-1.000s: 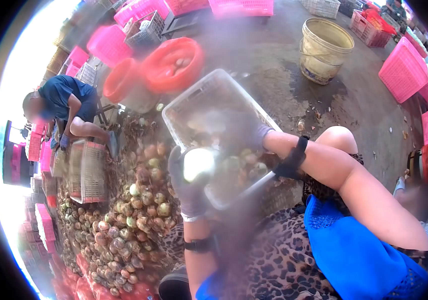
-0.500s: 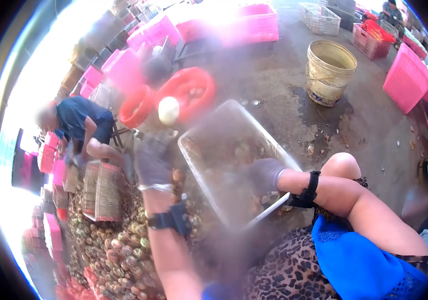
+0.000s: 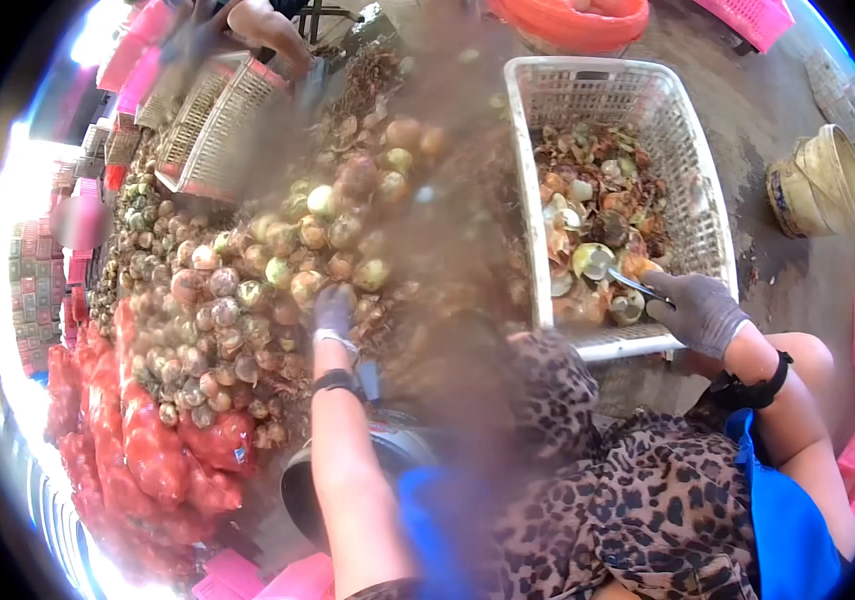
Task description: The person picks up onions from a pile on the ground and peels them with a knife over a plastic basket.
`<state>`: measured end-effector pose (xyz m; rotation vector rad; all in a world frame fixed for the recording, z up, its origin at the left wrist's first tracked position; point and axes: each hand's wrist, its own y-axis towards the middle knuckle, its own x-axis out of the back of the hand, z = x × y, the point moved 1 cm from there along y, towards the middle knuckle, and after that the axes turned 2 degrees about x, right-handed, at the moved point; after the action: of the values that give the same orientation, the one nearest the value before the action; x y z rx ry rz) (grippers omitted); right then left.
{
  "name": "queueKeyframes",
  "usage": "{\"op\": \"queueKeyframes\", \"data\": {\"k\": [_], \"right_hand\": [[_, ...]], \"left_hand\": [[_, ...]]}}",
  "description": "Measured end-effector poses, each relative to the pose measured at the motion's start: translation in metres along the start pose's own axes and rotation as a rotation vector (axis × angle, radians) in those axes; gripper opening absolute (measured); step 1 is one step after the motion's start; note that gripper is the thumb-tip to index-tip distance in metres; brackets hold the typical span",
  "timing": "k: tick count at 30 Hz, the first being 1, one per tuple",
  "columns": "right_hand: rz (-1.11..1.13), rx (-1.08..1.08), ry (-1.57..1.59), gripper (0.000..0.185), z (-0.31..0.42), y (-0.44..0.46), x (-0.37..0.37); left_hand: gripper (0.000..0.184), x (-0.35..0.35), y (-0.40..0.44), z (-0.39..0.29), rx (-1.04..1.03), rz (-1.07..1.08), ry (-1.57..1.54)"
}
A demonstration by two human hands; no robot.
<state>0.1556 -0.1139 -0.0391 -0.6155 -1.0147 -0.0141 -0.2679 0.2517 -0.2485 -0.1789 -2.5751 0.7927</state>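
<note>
My left hand (image 3: 334,310), in a grey glove, reaches to the near edge of a big heap of onions (image 3: 228,285). Its fingers are blurred and partly hidden against the onions, so a grip does not show. In my right hand (image 3: 700,312), also gloved, is a small knife (image 3: 638,286), its blade pointing left over the white crate (image 3: 631,350). Onion skins (image 3: 598,160) and several onions lie inside that crate, and a pale green onion (image 3: 593,261) is just by the blade tip.
Red mesh sacks (image 3: 153,440) lie left of the heap. Beyond it a slatted crate (image 3: 223,125) leans near a seated person's leg (image 3: 270,30). A red basket (image 3: 588,22) stands behind the white crate, a dirty bucket (image 3: 823,185) to its right. A dark smear blurs the middle.
The view has swung down and left. My left hand has gone from beside a white peeled onion, near the red baskets, to the onion heap. The knife now shows in my right hand.
</note>
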Motion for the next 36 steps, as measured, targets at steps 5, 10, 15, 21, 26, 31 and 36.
{"op": "queueKeyframes", "data": {"k": [5,10,15,21,26,31,36], "right_hand": [[0.005,-0.031,-0.035,0.035,0.005,0.036,-0.009],[-0.01,-0.001,-0.028,0.033,0.009,0.058,-0.018],[-0.033,0.05,-0.008,0.031,0.021,0.072,-0.019],[-0.074,0.036,0.005,0.034,0.024,0.057,-0.013],[-0.048,0.044,0.413,0.039,0.032,0.039,-0.003],[-0.303,0.371,0.724,0.068,0.057,0.031,0.011],[-0.256,0.551,1.34,0.078,0.035,0.036,0.02]], "left_hand": [[0.058,-0.048,0.057,0.029,-0.468,-0.071,0.814],[0.068,-0.06,0.048,-0.02,-0.211,0.078,0.96],[0.08,-0.07,0.035,0.01,-0.245,0.335,0.817],[0.085,-0.102,0.014,0.097,-0.041,0.196,0.789],[0.065,-0.105,-0.041,0.014,0.393,0.511,-0.532],[0.062,-0.149,-0.173,-0.184,-0.196,0.959,-0.359],[0.076,-0.159,-0.321,-0.26,-0.513,0.976,-0.103]]}}
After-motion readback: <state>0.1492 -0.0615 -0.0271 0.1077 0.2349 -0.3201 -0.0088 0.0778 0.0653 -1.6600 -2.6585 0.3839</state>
